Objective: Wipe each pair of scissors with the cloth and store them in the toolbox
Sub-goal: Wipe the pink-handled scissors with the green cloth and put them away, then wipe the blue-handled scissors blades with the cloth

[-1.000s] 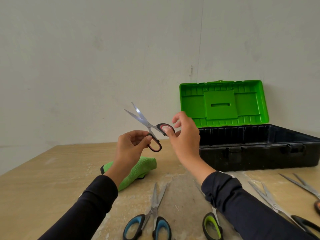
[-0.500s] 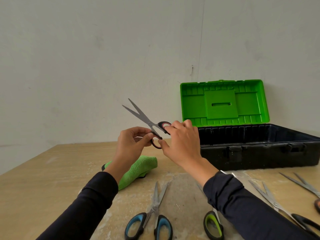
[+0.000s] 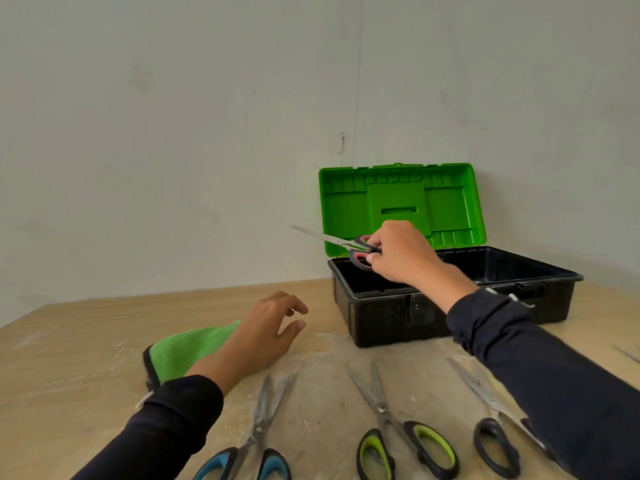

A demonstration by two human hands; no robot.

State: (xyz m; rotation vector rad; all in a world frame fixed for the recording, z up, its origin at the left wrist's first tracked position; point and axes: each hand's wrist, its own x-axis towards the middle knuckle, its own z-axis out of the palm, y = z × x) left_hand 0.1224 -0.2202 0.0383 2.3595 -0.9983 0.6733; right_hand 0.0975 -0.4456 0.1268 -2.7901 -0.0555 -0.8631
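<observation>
The red-handled scissors (image 3: pixel 349 244) are in the air above the left end of the open toolbox (image 3: pixel 450 299), blades closed together and pointing left, past the box's edge, nearly level with a slight upward tilt. The right hand (image 3: pixel 398 252) has them by the handle loops, its grip closed around the red and grey rings, with the fingers curled over the top. The handles sit just above the black rim of the box; the blades are seen against the lower left of the raised green lid (image 3: pixel 401 206), which stands upright at the back against the wall (image 3: pixel 173 133).

The left hand (image 3: pixel 266 332) is low over the table (image 3: pixel 69 375), its grip loosely open and empty, thumb and fingers apart. Its wrist lies across the green cloth (image 3: pixel 183 351), which rests crumpled on the table to the left of the box.

Nearer the camera, three more pairs lie on the table with handles toward the person: the blue-handled scissors (image 3: pixel 256 441), blades slightly parted; the lime-handled scissors (image 3: pixel 391 427), opened wider; and the black-handled scissors (image 3: pixel 491 427), partly hidden by the right sleeve (image 3: pixel 554 382). At the far right edge, a thin metal blade tip (image 3: pixel 627 355) shows on the table, too cut off to identify further.
</observation>
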